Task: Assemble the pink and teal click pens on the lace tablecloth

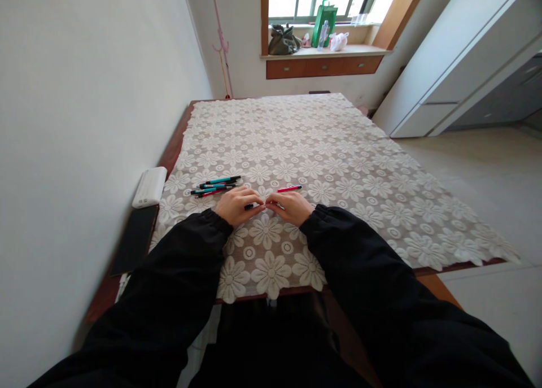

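Observation:
My left hand [237, 204] is closed, with thumb and fingers pinched together over the tablecloth. The black end of a pen [248, 206] shows between them; the rest of it is covered. Fingertip to fingertip with it, my right hand [295, 206] is also pinched closed, and whatever it grips is too small to make out. Just beyond my left hand lies a loose pile of several teal, black and red pens [218, 182]. A single red pen with a black end [289, 188] rests on the cloth just past my right fingers.
A lace flower tablecloth [305, 145] covers the table. By the wall on the left are a white box-like device [149, 187] and a dark flat object [134, 240]. Bags and a bottle [323, 35] stand on the windowsill; a white cabinet-like unit [457, 66] is at right.

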`<state>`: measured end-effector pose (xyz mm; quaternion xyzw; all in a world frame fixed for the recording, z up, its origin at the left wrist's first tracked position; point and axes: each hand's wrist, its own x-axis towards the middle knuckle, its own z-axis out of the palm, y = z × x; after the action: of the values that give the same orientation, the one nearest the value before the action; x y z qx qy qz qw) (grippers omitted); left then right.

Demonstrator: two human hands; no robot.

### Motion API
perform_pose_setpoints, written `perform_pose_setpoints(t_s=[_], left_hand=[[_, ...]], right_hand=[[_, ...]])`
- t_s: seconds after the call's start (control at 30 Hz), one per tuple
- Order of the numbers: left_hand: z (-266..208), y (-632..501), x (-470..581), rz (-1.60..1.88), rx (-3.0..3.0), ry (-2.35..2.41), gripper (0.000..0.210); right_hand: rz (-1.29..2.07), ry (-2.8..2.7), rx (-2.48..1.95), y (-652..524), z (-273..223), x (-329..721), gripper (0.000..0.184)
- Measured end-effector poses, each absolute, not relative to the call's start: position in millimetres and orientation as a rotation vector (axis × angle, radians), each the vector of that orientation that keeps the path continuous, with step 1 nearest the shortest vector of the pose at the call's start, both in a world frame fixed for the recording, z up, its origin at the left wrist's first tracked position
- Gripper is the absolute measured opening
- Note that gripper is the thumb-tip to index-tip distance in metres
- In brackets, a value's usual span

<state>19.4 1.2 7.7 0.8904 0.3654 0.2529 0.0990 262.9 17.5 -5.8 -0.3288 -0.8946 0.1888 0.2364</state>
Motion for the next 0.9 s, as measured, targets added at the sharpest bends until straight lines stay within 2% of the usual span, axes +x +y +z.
perform_pose_setpoints(t_s=[0.13, 0.27, 0.4, 0.73, 0.9], left_hand=[[11.1, 0.8, 15.3, 0.666, 2.609, 1.309, 0.02], [13.9, 2.6, 10.3, 0.494, 2.593, 1.345, 0.027], [13.2, 3.0, 9.1, 0.471, 2.569, 1.288, 0.031], [5.4, 2.8, 12.7, 0.743, 2.596, 1.115, 0.027], [4.1, 2.5, 13.9, 0.839, 2.556, 1.051, 0.025]], right_hand=[[0.491, -2.443, -0.972, 16.7, -3.2, 263.1, 0.01], [0.495, -2.462, -0.99, 16.3, -0.2, 263.7, 0.01], [0.493, -2.483, -0.992, 16.2, 0.5, 263.9, 0.009], [0.441, -2.482, -0.987, 17.0, -2.0, 265.2, 0.012], [0.403, -2.475, -0.942, 18.1, -3.6, 265.9, 0.019]])
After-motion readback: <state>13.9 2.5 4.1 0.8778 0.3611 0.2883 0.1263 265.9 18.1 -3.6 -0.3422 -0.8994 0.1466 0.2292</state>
